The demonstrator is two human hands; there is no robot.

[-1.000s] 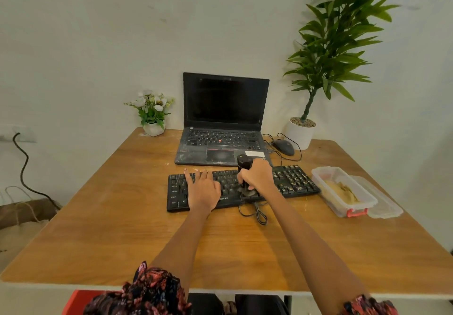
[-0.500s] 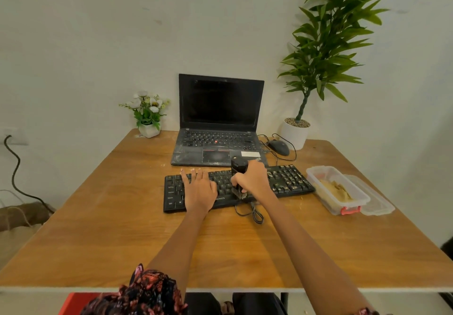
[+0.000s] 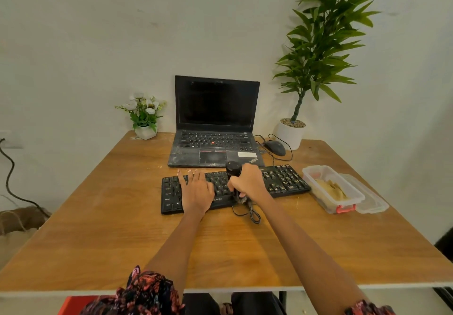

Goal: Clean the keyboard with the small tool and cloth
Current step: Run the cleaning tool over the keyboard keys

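Right hand (image 3: 248,182) is grasping the upright brush tool (image 3: 234,175) on the keyboard (image 3: 282,182); left hand (image 3: 196,189) is lying flat, released, on its keys.

Both arms reach forward, far from the body. Left hand (image 3: 196,191) lies flat, fingers straight and spread. Right hand (image 3: 247,183) is fisted around a dark handle.

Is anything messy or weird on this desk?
Yes. The laptop looks dirty, with pale dusty smudges on the flat part below its keys. Small light crumbs speckle the keyboard, mostly its right end. The plastic box sits open, its lid lying beside it.
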